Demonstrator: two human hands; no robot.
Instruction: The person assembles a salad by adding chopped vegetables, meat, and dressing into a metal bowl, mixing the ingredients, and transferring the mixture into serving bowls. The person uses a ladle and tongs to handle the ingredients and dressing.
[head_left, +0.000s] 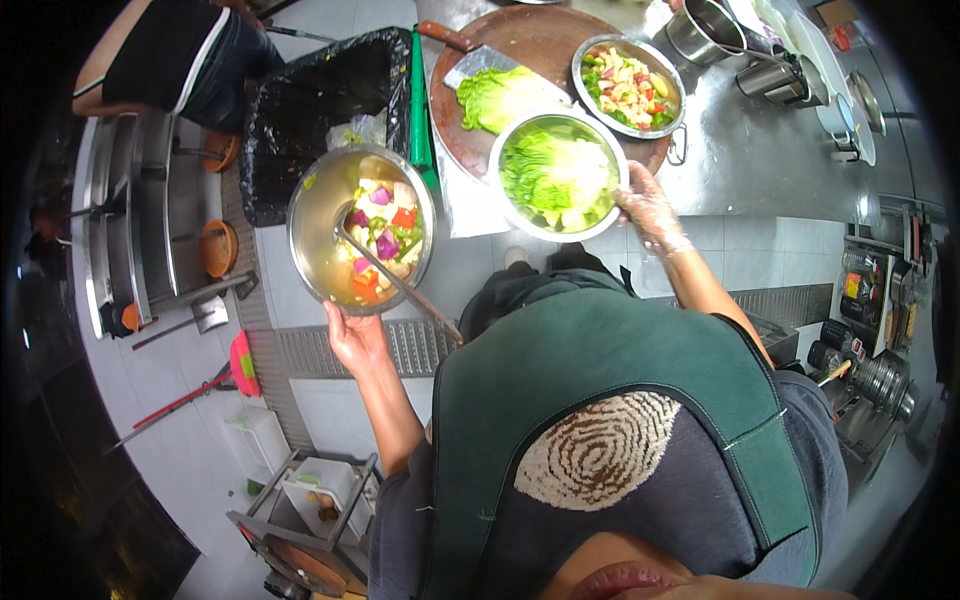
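Observation:
My left hand (354, 336), bare, holds a large steel mixing bowl (311, 255) from below at its near rim. Diced vegetables (382, 232) in red, purple, green and white lie in it, and a long-handled metal ladle (397, 285) leans over the edge. In a clear plastic glove, my right hand (651, 206) grips the side of a smaller steel bowl (491, 176) of chopped lettuce (555, 180). That bowl is at the near edge of a round wooden chopping board (517, 30). On the board are a cleaver (484, 64), a lettuce leaf (495, 97) and another steel bowl (679, 116) of chopped vegetables.
A black-lined bin (322, 90) stands left of the steel counter (765, 165). Another person (172, 60) is at the far left beside metal shelving (150, 202). Steel pots (705, 34) sit at the back right. A drain grate (300, 352) crosses the tiled floor.

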